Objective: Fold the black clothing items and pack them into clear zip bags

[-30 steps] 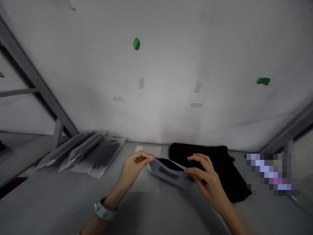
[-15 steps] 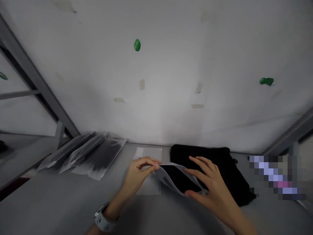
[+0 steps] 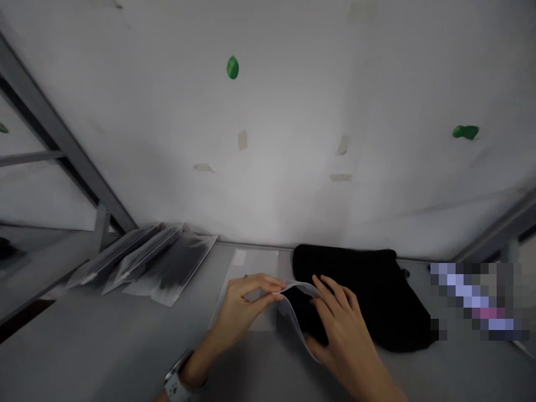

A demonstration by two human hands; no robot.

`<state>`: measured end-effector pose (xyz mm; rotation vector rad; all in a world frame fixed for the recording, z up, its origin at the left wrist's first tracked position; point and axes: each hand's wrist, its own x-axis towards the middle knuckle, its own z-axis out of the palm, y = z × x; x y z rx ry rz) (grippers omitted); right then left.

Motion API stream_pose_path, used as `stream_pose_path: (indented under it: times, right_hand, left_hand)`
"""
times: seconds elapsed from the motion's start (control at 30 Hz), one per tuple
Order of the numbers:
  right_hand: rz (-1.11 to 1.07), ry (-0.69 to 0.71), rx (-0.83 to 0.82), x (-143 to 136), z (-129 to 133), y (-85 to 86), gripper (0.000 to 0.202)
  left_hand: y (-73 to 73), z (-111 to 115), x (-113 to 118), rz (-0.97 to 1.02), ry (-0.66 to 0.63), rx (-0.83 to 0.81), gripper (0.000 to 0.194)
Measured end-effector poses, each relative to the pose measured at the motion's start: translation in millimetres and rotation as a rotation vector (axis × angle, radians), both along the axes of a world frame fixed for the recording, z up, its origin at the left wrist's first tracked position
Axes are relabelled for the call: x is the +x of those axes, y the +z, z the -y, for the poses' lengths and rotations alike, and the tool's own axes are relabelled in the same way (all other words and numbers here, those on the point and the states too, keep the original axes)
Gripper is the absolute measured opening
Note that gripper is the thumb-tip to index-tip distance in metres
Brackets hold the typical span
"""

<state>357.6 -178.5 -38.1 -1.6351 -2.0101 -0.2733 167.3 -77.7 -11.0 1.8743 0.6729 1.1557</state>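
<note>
The bag (image 3: 291,319) lies just past five o'clock from the middle of the view, held up over the grey table (image 3: 104,357). It is grey and soft, with a pale rim and a dark inside; its mouth gapes towards the viewer, narrow at the left corner and wider towards the right, and its near wall bows outwards.

The left hand (image 3: 251,298), near six o'clock, has thumb and forefinger pinched together on the bag's left corner. The right hand (image 3: 347,329), nearer five than four o'clock, is spread wide at the mouth: its thumb is at the near rim and its fingers reach to the far rim, some overlapping the dark inside. How firmly it grips, I cannot tell.

The left forearm slants up from seven o'clock, a watch (image 3: 178,385) on the wrist and a ring (image 3: 245,277) on a finger. The right arm comes in from five o'clock, the back of the hand uppermost, fingers pointing towards eleven.

A clear sleeve (image 3: 259,262) lies behind the left hand. A black cloth (image 3: 368,290) rests at four o'clock, three filled bags (image 3: 180,268) at eight.
</note>
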Motion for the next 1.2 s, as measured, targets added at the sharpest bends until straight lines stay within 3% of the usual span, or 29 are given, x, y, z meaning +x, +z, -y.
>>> stream_pose_path:
  times: [0.1,0.2,0.27,0.37,0.47,0.53,0.6,0.7,0.9,1.2]
  right_hand:
    - [-0.148,0.053,-0.029,5.8,-2.5,0.6,0.031]
    - [-0.355,0.134,-0.046,12.6,-4.5,6.1,0.036]
    - [-0.515,0.191,-0.075,16.3,-4.8,12.7,0.035]
    - [-0.78,0.239,-0.149,21.6,-2.8,21.8,0.037]
    - [-1.031,0.244,-0.186,28.5,-0.3,19.3,0.045]
    - [-1.253,0.129,-0.112,32.8,-0.1,10.7,0.042]
    - [-1.512,-0.088,0.02,34.9,-1.7,2.3,0.038]
    - [-1.786,-0.315,0.17,33.8,-6.2,1.0,0.043]
    - [-1.901,-0.327,0.258,41.3,-13.0,16.1,0.045]
    - [-1.928,-0.253,0.158,66.3,-18.1,2.6,0.042]
  left_hand:
    - [-0.8,-6.8,-3.8,-0.11,-0.008,-0.048,0.019]
    - [-3.2,-14.5,-8.0,-0.202,-0.101,-0.116,0.039]
    - [-6.1,-17.9,-9.7,-0.208,-0.146,-0.147,0.034]
    - [-10.6,-19.5,-10.2,-0.173,-0.093,-0.152,0.015]
    - [-12.9,-18.9,-10.0,-0.174,-0.008,-0.119,0.022]
    - [-13.6,-18.8,-9.8,-0.197,0.003,-0.106,0.024]
    - [-14.6,-19.0,-9.1,-0.214,-0.021,-0.117,0.024]
    - [-17.2,-18.7,-6.7,-0.215,-0.083,-0.164,0.025]
    - [-16.4,-14.5,-3.0,-0.226,-0.167,-0.253,0.024]
    - [-9.6,-16.8,-9.5,-0.276,-0.234,-0.296,0.03]
